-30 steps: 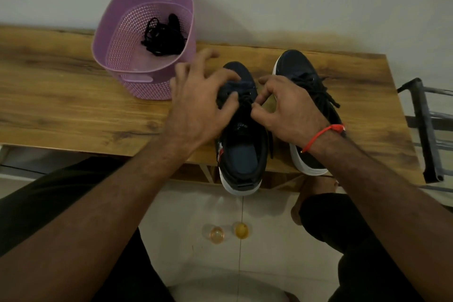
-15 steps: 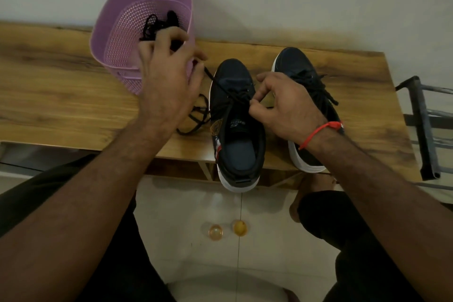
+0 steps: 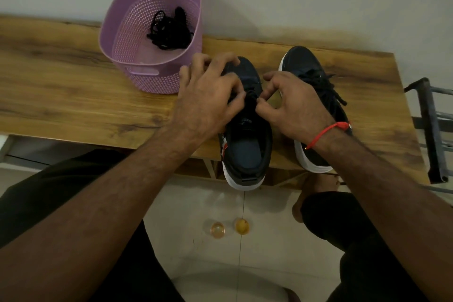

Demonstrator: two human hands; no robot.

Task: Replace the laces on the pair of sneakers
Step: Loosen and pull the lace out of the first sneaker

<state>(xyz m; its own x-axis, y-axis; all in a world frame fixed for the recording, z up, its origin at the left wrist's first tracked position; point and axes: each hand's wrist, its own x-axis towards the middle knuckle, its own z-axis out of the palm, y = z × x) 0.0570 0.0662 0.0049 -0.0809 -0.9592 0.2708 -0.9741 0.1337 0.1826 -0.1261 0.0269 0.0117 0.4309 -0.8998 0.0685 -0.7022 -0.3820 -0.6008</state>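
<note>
Two dark sneakers with white soles stand side by side on a wooden bench [image 3: 73,95]. Both hands work over the lace area of the left sneaker [image 3: 247,144]. My left hand [image 3: 208,98] lies over its left side with thumb and fingers pinching the black lace [image 3: 252,95]. My right hand [image 3: 291,103], a red thread on its wrist, pinches the same lace from the right. The right sneaker [image 3: 308,68] is fully laced in black and partly hidden behind my right hand and wrist.
A purple perforated basket [image 3: 127,56] at the back of the bench holds a bundle of black laces [image 3: 169,32]. A dark metal frame [image 3: 429,130] stands past the bench's right end. Two small amber objects [image 3: 229,228] lie on the tiled floor below.
My left hand, which had pulled a length of lace out toward the basket, has come back onto the left sneaker. The right hand stayed at the eyelets.
</note>
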